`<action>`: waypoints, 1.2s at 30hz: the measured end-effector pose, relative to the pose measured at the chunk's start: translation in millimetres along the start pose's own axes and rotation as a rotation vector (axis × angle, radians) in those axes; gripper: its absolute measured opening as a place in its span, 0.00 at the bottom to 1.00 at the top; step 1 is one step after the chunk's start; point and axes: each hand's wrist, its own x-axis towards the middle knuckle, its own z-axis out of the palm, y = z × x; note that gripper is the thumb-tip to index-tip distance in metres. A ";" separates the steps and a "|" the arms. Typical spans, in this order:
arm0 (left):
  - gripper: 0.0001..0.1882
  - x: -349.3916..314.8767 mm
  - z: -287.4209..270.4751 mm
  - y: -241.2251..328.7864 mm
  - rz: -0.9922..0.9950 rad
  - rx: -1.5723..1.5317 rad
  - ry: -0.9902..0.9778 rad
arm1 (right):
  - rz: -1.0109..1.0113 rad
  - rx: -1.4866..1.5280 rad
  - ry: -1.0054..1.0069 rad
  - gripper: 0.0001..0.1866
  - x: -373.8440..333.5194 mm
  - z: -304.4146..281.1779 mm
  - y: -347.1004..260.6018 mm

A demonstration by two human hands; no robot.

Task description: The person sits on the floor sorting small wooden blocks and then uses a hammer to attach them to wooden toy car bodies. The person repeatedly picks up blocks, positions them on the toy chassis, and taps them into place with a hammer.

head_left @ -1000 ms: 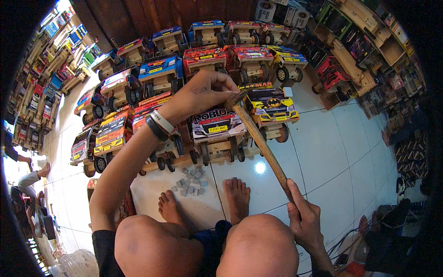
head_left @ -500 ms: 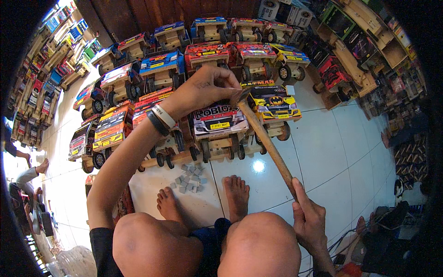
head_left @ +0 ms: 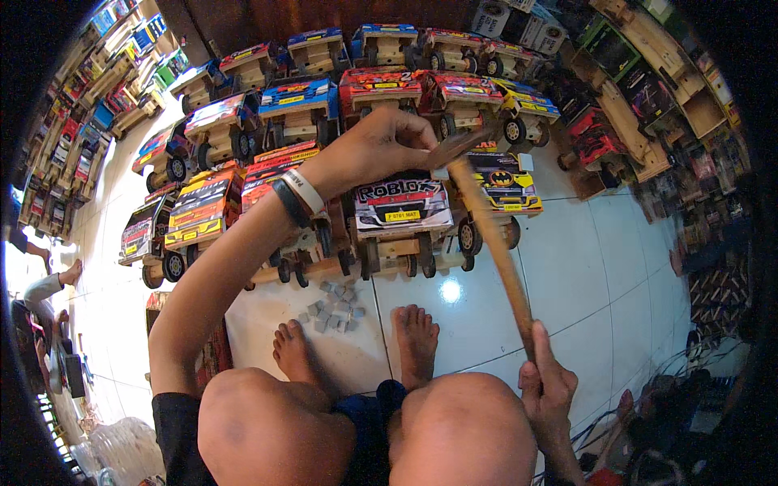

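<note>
My right hand (head_left: 553,385) is closed round the lower end of a hammer's wooden handle (head_left: 498,251). The hammer's dark head (head_left: 463,149) is up beside the fingertips of my left hand (head_left: 385,150), blurred by motion. Thumb and fingers of that hand are pinched together above a wooden toy truck with a white and black front (head_left: 403,209); what they hold is hidden. To its right, behind the handle, stands a toy truck with a yellow and black front (head_left: 506,190). Small grey square pieces (head_left: 334,309) lie loose on the floor before my feet.
More wooden toy trucks stand in rows ahead, among them a blue one (head_left: 298,101) and an orange one (head_left: 203,217). Stacked trucks (head_left: 61,154) line the left side, others (head_left: 620,105) the right. Cables (head_left: 604,413) lie at lower right. Another person's foot (head_left: 71,273) shows at far left.
The hammer head has swung up and right, a little away from the pinched fingers of my left hand. The view has shifted slightly, so the trucks appear farther right.
</note>
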 end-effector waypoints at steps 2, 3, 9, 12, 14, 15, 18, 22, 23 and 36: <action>0.06 -0.2 0.6 -1.8 0.023 -0.019 0.000 | -0.097 0.008 0.130 0.29 -1.0 3.2 0.4; 0.06 0.3 0.8 -2.6 0.038 -0.002 0.023 | -0.183 0.014 0.188 0.30 -0.2 3.8 0.9; 0.06 6.8 -3.1 -3.1 0.061 0.001 -0.040 | -0.053 -0.094 -0.077 0.36 10.8 -4.4 -4.8; 0.04 4.0 -2.6 -1.6 0.052 0.010 -0.032 | -0.084 -0.045 -0.018 0.36 11.2 -3.4 -11.1; 0.03 2.3 -1.3 -1.5 0.100 0.065 0.000 | -0.083 -0.035 0.023 0.35 9.2 -3.8 -14.7; 0.03 2.0 -0.8 -1.8 0.118 0.096 0.018 | -0.073 -0.036 0.030 0.34 8.7 -4.4 -16.0; 0.03 4.4 0.8 -4.3 0.093 -0.114 -0.014 | -0.007 -0.065 -0.040 0.32 7.3 -11.7 -21.0; 0.06 8.8 -1.3 -7.6 0.132 -0.022 0.007 | -0.005 -0.087 -0.103 0.32 10.3 -18.8 -25.0; 0.06 8.9 -1.7 -7.7 0.188 -0.009 0.011 | 0.030 -0.094 -0.110 0.32 10.5 -18.9 -25.9; 0.04 10.1 -3.5 -14.6 0.246 0.119 0.070 | 0.087 -0.090 -0.068 0.35 9.1 -21.1 -29.3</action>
